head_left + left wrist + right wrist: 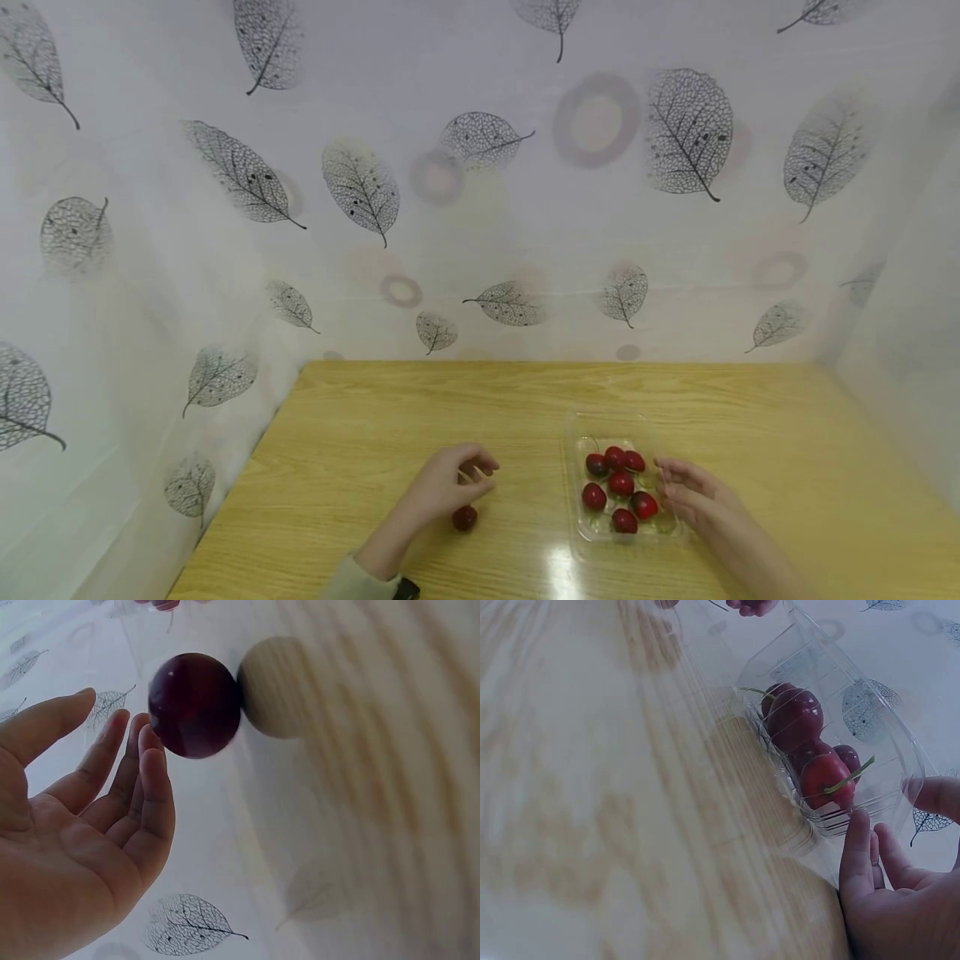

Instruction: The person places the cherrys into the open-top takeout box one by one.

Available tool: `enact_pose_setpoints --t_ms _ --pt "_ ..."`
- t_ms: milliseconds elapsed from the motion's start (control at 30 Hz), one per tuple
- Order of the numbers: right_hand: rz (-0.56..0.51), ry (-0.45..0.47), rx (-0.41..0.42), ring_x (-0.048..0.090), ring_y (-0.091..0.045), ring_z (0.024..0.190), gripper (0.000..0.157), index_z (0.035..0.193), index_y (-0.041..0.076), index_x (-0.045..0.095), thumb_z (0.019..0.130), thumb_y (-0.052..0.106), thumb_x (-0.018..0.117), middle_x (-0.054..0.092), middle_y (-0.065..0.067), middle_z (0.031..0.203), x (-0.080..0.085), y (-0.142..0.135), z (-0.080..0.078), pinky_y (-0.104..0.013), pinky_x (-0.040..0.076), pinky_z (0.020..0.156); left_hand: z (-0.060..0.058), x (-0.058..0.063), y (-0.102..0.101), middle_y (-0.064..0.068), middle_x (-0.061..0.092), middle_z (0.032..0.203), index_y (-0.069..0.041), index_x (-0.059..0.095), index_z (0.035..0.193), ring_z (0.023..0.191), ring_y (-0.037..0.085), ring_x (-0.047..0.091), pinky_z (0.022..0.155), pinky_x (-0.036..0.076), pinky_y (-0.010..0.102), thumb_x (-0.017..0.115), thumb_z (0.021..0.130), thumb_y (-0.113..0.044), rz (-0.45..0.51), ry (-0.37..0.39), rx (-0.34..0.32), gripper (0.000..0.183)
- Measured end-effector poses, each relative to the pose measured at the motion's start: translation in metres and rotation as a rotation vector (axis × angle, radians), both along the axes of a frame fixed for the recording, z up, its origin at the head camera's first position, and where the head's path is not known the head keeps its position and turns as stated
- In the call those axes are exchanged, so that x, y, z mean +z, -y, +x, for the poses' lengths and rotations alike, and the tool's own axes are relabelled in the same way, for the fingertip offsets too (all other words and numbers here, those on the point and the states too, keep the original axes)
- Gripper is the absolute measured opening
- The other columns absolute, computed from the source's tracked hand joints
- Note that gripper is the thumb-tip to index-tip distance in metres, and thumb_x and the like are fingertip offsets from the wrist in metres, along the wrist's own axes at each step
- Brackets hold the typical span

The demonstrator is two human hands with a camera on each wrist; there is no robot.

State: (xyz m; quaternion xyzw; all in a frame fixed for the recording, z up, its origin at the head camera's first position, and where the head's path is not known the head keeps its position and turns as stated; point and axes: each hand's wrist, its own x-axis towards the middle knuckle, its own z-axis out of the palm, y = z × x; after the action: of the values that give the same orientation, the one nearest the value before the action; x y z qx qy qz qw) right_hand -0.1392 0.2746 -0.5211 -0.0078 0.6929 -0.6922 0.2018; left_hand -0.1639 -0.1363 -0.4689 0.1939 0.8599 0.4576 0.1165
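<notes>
My left hand [442, 487] hovers beside a single dark red cherry [465, 518] on the table, fingers loosely bent and thumb apart. The left wrist view has the same cherry [195, 705] just past the fingertips [154, 761], with nothing between thumb and fingers. A clear plastic box [588, 536] stands to the right and contains several red cherries [621, 483], some with green stems. At the box's right side, my right hand [701, 500] touches the rim and wall; in the right wrist view its fairly straight fingers [855, 855] rest low against the box's end.
The wood-grain table [360, 417] ends at a pale, leaf-patterned sheet [450, 250] behind it. Similar sheets rise at the left and right sides. A dark band [406, 588] is around the left wrist, by a light sleeve [360, 581].
</notes>
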Motion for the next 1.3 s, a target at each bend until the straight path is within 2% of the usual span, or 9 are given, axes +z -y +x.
enact_pose_setpoints --t_ms 167,433,633,933,1033,1133,1300 --pt "0.011 0.013 -0.019 0.060 0.010 0.116 0.063 0.159 -0.015 0.019 0.112 0.014 0.048 0.060 0.025 0.126 0.000 0.001 0.001 -0.013 0.053 0.098 0.003 -0.004 0.011 0.013 0.076 0.113 -0.002 0.073 0.115 0.095 0.016 0.068 0.082 0.056 0.019 0.076 0.096 -0.012 0.003 0.016 0.018 0.021" --pt "0.018 0.026 -0.035 0.061 0.009 0.115 0.063 0.159 -0.015 0.019 0.112 0.014 0.049 0.059 0.022 0.128 0.000 0.002 0.000 -0.014 0.054 0.098 0.007 -0.007 0.028 0.012 0.076 0.108 -0.003 0.074 0.113 0.093 0.020 0.071 0.080 0.056 0.019 0.078 0.093 -0.009 0.000 -0.009 0.051 0.021" --pt "0.017 0.020 -0.033 0.060 0.010 0.115 0.063 0.159 -0.015 0.019 0.112 0.014 0.048 0.059 0.022 0.128 -0.001 0.002 0.000 -0.014 0.054 0.098 0.013 -0.010 0.036 0.013 0.076 0.108 -0.002 0.073 0.114 0.092 0.016 0.070 0.080 0.055 0.017 0.079 0.092 -0.009 -0.002 0.020 0.057 0.024" --pt "-0.022 0.000 -0.017 0.061 0.010 0.116 0.058 0.157 -0.015 0.025 0.112 0.012 0.049 0.062 0.028 0.124 -0.003 0.000 0.000 -0.013 0.054 0.098 0.018 -0.010 0.046 0.012 0.075 0.103 0.000 0.072 0.115 0.088 0.007 0.064 0.076 0.055 0.017 0.082 0.088 -0.004 0.017 0.089 0.022 0.029" --pt "-0.016 0.005 -0.027 0.061 0.010 0.115 0.059 0.158 -0.015 0.024 0.111 0.011 0.049 0.062 0.027 0.124 -0.001 0.000 0.000 -0.014 0.054 0.098 0.017 -0.011 0.048 0.010 0.074 0.100 0.000 0.072 0.115 0.086 0.006 0.063 0.075 0.055 0.017 0.083 0.088 -0.004 0.026 0.120 0.003 0.029" --pt "0.004 0.016 -0.032 0.061 0.011 0.115 0.064 0.159 -0.017 0.017 0.112 0.013 0.049 0.061 0.022 0.130 0.001 0.002 0.000 -0.013 0.054 0.098 0.016 -0.013 0.050 0.009 0.073 0.102 0.001 0.072 0.116 0.088 0.009 0.064 0.074 0.055 0.017 0.083 0.088 -0.003 0.046 0.180 -0.027 0.030" --pt "0.038 0.029 -0.025 0.059 0.013 0.115 0.068 0.161 -0.017 0.011 0.113 0.016 0.047 0.051 -0.003 0.154 0.004 0.003 0.001 -0.013 0.053 0.099 0.015 -0.016 0.052 0.010 0.073 0.106 0.002 0.071 0.118 0.093 0.017 0.064 0.076 0.055 0.016 0.082 0.089 -0.003 0.051 0.238 -0.056 0.031"
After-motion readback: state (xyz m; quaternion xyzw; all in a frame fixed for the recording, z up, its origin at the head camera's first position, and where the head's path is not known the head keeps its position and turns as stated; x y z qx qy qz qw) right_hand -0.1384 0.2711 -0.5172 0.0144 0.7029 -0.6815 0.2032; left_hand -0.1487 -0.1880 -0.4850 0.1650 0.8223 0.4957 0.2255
